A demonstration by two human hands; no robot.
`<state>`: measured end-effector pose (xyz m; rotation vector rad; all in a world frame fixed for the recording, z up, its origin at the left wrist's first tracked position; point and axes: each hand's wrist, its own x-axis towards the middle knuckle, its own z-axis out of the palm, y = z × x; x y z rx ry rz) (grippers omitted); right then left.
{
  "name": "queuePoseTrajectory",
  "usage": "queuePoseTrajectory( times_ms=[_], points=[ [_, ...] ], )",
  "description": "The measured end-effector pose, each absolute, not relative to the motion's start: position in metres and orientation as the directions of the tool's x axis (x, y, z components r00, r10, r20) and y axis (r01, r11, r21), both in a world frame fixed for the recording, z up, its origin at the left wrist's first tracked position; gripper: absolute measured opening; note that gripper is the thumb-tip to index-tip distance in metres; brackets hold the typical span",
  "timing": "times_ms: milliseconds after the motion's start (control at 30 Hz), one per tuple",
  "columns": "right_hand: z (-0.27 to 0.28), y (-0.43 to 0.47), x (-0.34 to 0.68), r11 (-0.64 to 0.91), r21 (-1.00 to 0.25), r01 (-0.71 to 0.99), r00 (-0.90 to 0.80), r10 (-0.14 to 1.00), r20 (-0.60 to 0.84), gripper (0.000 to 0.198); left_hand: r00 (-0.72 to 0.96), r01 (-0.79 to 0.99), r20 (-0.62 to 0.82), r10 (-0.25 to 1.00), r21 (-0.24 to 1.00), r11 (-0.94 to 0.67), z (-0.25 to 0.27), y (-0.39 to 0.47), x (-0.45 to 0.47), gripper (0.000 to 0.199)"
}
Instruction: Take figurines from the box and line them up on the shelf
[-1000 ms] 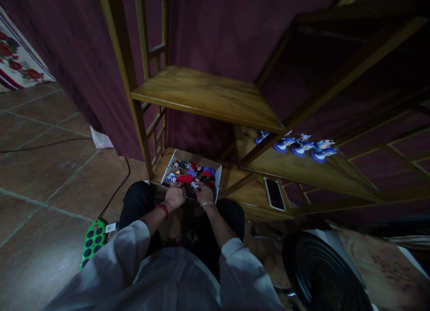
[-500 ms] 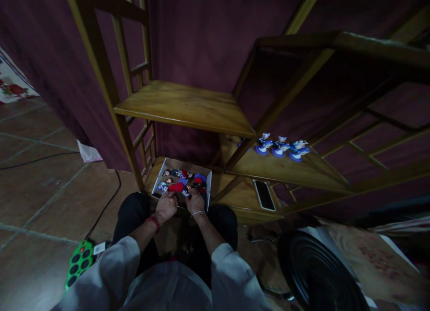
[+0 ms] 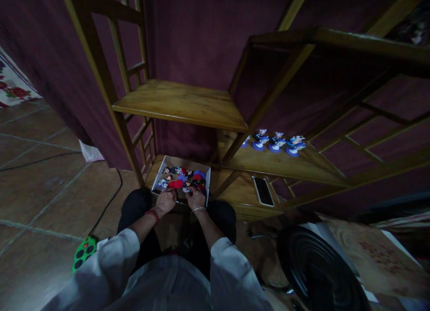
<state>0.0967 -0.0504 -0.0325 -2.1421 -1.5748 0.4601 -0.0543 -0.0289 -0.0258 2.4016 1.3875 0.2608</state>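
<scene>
A shallow white box [image 3: 208, 185] stands on the low shelf in front of my knees, with several small figurines on red and blue round bases lying in it. My left hand [image 3: 166, 201], a red bead bracelet at its wrist, reaches over the near edge, fingers curled just below a red round base [image 3: 175, 184]. What those fingers hold is hidden. Beside it, my right hand [image 3: 196, 198] has its fingertips pinched at a small blue and white figurine [image 3: 186, 190] near the box's front.
More blue and white figurines [image 3: 277, 144] stand on the shelf to the right. A phone [image 3: 263, 191] lies on the lower board. Above the box juts a wooden shelf [image 3: 181, 103]. A black round stool [image 3: 319, 266] is at right, a green power strip [image 3: 83, 253] on the floor at left.
The view has shifted slightly. Both hands stay at the front of the box, with only small finger movements. The figurines in it lie much as before.
</scene>
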Motion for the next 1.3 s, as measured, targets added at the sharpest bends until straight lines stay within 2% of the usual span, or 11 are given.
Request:
queuePoseTrajectory(
  times_ms=[200,300,500,667,833,1000,1167,1300],
  points=[
    [-0.041,-0.048,0.100,-0.270,-0.626,0.732,0.334,0.942,-0.017,0.032,0.376,0.889,-0.095,0.922,0.318,-0.330,-0.014,-0.032,-0.057,0.024],
    [-0.044,-0.047,0.102,-0.266,-0.646,0.716,0.333,0.943,-0.018,0.035,0.383,0.892,-0.114,0.917,0.303,-0.335,-0.011,-0.032,-0.059,0.026],
    [-0.049,-0.047,0.105,-0.230,-0.669,0.707,0.307,0.952,-0.003,0.031,0.447,0.856,-0.078,0.891,0.327,-0.401,-0.013,-0.030,-0.059,0.028],
    [-0.054,-0.046,0.108,-0.193,-0.700,0.687,0.303,0.952,0.035,0.027,0.416,0.853,-0.087,0.905,0.383,-0.355,-0.010,-0.029,-0.057,0.033],
    [-0.067,-0.043,0.110,-0.188,-0.827,0.530,0.296,0.955,-0.026,0.027,0.391,0.835,-0.096,0.915,0.454,-0.310,-0.006,-0.030,-0.052,0.032],
    [-0.076,-0.040,0.109,-0.238,-0.906,0.351,0.316,0.941,-0.125,0.026,0.390,0.835,-0.111,0.914,0.460,-0.301,-0.010,-0.031,-0.047,0.031],
    [-0.070,-0.041,0.111,-0.172,-0.863,0.474,0.292,0.956,-0.030,0.021,0.426,0.817,-0.119,0.897,0.478,-0.324,-0.014,-0.029,-0.038,0.032],
    [-0.063,-0.043,0.110,-0.170,-0.843,0.510,0.286,0.958,-0.021,0.022,0.423,0.814,-0.120,0.898,0.486,-0.318,-0.016,-0.027,-0.030,0.032]
  ],
)
